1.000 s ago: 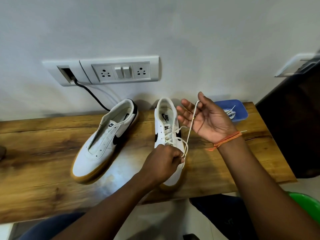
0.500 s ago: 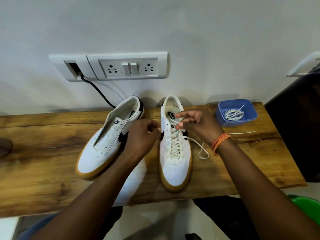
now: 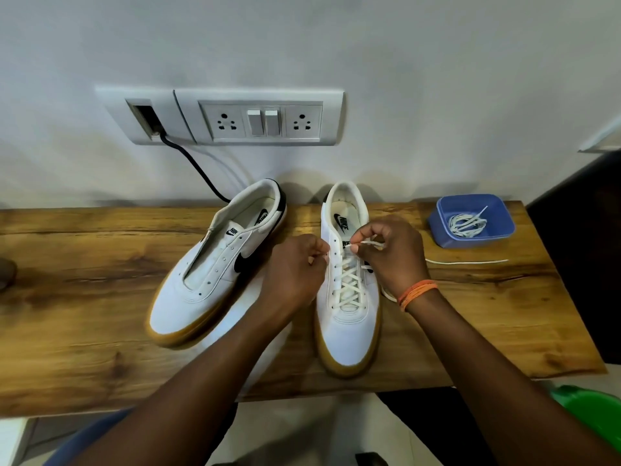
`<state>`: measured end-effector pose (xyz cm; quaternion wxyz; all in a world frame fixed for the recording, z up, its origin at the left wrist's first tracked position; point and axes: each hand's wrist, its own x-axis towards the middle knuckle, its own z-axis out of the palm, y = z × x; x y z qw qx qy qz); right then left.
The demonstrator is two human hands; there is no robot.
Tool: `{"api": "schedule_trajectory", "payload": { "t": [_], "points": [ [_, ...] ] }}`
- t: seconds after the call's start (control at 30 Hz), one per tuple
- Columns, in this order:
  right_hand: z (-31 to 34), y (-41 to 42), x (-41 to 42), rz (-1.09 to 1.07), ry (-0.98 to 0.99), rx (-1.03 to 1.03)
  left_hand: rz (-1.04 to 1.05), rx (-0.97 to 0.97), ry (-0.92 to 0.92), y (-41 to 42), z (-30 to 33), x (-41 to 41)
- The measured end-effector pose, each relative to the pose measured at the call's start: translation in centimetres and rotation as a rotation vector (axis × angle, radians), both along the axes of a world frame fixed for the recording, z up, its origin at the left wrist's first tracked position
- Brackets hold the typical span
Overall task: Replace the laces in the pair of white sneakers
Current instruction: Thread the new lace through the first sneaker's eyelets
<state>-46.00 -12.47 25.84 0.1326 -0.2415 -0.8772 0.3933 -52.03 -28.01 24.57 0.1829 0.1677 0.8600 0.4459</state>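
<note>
Two white sneakers with gum soles stand on a wooden shelf (image 3: 100, 331). The left sneaker (image 3: 215, 270) has bare eyelets and no lace. The right sneaker (image 3: 347, 287) carries a white lace (image 3: 349, 280) crossed through most of its eyelets. My right hand (image 3: 389, 253) pinches one lace end over the tongue near the top eyelets. My left hand (image 3: 295, 267) pinches the shoe's upper left edge by the top eyelets; whether it also holds the lace is hidden. The lace's loose tail (image 3: 467, 262) trails right across the wood.
A blue plastic tub (image 3: 443, 227) at the right end of the shelf holds another coiled white lace (image 3: 468, 223). A switch and socket panel (image 3: 258, 117) is on the wall, with a black cable (image 3: 195, 166) running down behind the left sneaker. A green object (image 3: 594, 418) sits low right.
My right hand came down from its raised, open pose to the shoe's tongue and pinched the lace end. My left hand moved from the toe end up to the top left eyelets.
</note>
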Motion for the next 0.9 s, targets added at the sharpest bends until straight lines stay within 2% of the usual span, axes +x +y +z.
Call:
{"api": "schedule_trajectory", "payload": {
  "t": [0.2,0.3,0.4,0.57,0.9],
  "points": [
    [-1.5,-0.9,0.2,-0.085,-0.042,0.160,0.050,0.008,-0.021,0.3,-0.3,0.7],
    [-2.1,-1.7,0.0,-0.167,-0.039,0.000,0.086,0.053,-0.055,0.3,-0.1,0.8],
    [-2.5,-2.1,-0.1,-0.159,-0.065,-0.164,0.129,0.107,-0.125,0.1,-0.2,0.8],
    [-1.4,-1.1,0.0,-0.117,-0.119,-0.625,0.147,0.154,-0.192,-0.1,-0.4,0.6],
    [-1.5,-0.4,-0.2,-0.062,-0.146,-0.792,0.174,0.218,-0.255,0.1,-0.3,1.0]
  ]
}}
